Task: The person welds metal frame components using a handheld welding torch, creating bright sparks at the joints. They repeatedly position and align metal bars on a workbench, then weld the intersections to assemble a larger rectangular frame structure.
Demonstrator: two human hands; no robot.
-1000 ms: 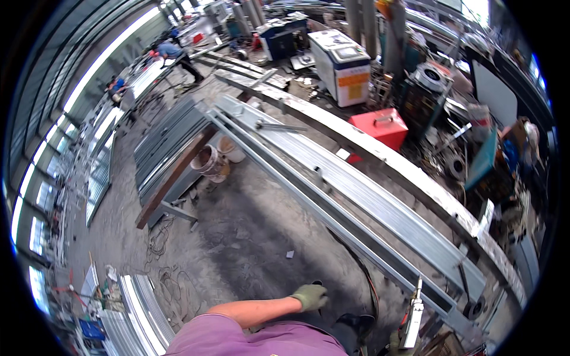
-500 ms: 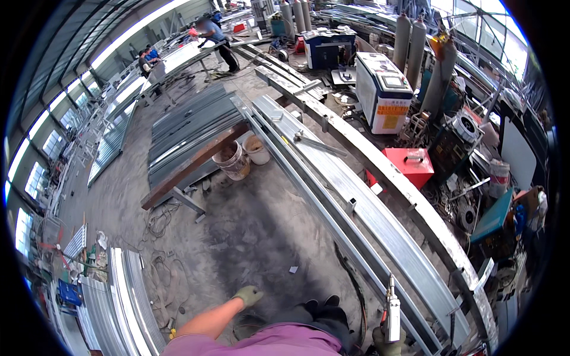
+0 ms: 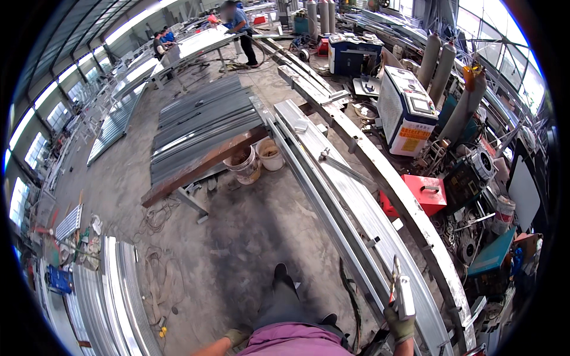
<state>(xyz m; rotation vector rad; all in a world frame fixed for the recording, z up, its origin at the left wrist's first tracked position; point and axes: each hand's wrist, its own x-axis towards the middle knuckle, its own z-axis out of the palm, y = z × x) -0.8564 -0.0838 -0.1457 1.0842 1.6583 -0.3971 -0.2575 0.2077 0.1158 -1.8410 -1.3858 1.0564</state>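
Note:
In my gloved right hand [image 3: 401,325] is a white welding gun [image 3: 405,298] with a slim metal nozzle pointing up and away. The hand wraps round its lower end, beside the long steel profiles [image 3: 332,219] on my right. My left hand [image 3: 238,336], also gloved, hangs low by my waist at the edge of my purple shirt. Its fingers are too hidden to read, and no object shows at it.
A dark hose [image 3: 350,296] lies on the floor right of my legs. Ahead, a brown beam [image 3: 202,166] crosses stacked grey sheets [image 3: 199,121], near two buckets [image 3: 243,166]. Metal panels [image 3: 119,296] lie left. A red box [image 3: 423,194] and a white machine [image 3: 404,113] stand right. A co-worker [image 3: 242,32] stands far ahead.
My left hand has drawn back from in front of me to my waist. The welding gun in my right hand has risen and tilted. One foot has stepped forward, and the view has shifted.

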